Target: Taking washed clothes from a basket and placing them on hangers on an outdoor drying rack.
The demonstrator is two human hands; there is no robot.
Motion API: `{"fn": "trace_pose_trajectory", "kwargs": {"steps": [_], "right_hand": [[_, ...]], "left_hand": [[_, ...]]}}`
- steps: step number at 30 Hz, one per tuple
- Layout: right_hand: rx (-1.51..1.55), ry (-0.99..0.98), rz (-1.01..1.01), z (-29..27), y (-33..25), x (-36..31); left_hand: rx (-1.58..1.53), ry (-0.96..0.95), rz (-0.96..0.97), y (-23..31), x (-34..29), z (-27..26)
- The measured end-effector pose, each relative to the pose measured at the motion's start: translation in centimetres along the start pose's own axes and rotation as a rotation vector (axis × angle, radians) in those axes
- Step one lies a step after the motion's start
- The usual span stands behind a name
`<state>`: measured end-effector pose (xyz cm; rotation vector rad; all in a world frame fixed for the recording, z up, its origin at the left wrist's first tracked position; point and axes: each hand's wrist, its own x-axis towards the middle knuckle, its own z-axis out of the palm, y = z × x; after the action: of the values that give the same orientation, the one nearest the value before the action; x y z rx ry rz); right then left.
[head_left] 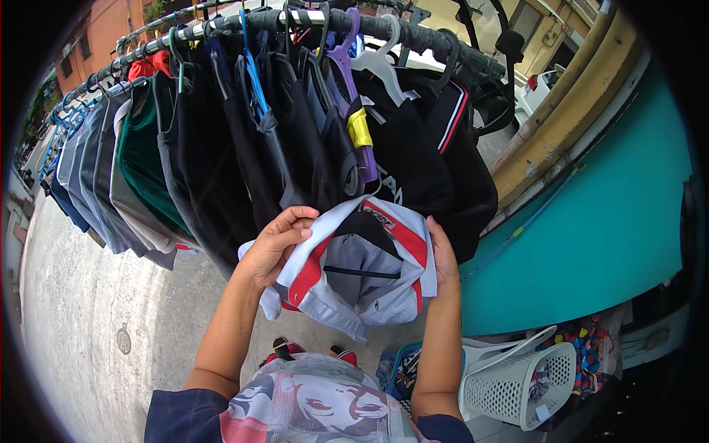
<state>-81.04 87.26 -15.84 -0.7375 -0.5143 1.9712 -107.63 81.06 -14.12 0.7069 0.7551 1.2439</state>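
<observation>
In front of my body hangs a pale grey collared shirt (336, 306) with red trim. A dark hanger (363, 272) shows through its open neck, and the hanger's thin metal hook rises above the collar. My left hand (275, 249) pinches the left side of the collar between thumb and fingers. At the collar's right side is my right hand (444, 255), its thumb along the edge and its other fingers mostly hidden behind the cloth. Just beyond the shirt hang dark garments, among them a black jacket (421, 155) with a striped sleeve.
A long clothes rail (258, 23) curves across the top, packed with garments on hangers, including a purple hanger (345, 59). To the right is a teal panel (591, 214). A white plastic basket (509, 391) with clothes stands at the lower right, beside a blue basket (405, 369).
</observation>
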Motion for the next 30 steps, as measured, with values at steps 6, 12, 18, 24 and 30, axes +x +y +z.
{"fn": "trace_pose_trajectory", "kwargs": {"steps": [6, 12, 18, 24, 30], "right_hand": [[-0.706, -0.056, -0.284, -0.5, 1.1, -1.0], [-0.930, 0.127, -0.306, -4.3, 2.7, -1.7], [-0.894, 0.283, -0.551, -6.2, 8.6, -1.3], [-1.995, 0.223, -1.484, -8.7, 10.9, -1.7], [-2.491, -0.136, -1.605, -11.0, 9.0, 0.3]], "left_hand": [[0.152, -0.004, 0.062, 0.0, 0.0, -2.3], [0.527, 0.045, 0.057, -1.6, -1.6, -4.4], [0.563, 0.169, 0.015, -6.1, -1.7, -8.4], [0.603, 0.463, 0.416, -10.4, -1.2, -7.6], [1.891, 0.057, 0.963, -7.8, -1.6, -7.7]]}}
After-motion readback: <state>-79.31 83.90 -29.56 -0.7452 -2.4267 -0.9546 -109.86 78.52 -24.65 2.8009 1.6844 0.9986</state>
